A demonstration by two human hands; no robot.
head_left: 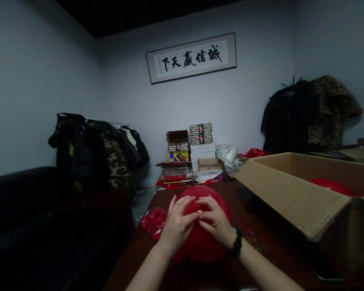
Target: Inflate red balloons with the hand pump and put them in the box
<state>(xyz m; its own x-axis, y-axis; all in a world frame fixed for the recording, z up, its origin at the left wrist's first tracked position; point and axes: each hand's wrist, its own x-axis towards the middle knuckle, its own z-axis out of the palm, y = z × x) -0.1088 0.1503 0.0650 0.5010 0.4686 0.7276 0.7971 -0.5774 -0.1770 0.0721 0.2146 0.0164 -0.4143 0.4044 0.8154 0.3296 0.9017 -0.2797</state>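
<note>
A large, smooth, round red object (204, 242) that may be a balloon sits on the dark table in front of me. My left hand (180, 220) is over its left side, fingers bent and thumb pointing inward. From the other side my right hand (216, 222) meets it, with a black scrunchie (237, 244) around the wrist. The fingertips of both hands come together in a pinch above the red surface. A tiny pale spot shows between them, too small to name. Left of my left hand lies a clear bag of red items (154, 222).
An open cardboard box (291, 198) holding another red round object (332, 186) stands at right. Near it are a dark flat device (315, 258) and small coloured pieces (251, 238). Stacked boxes (202, 151) are behind the table; a black sofa (48, 226) is at left.
</note>
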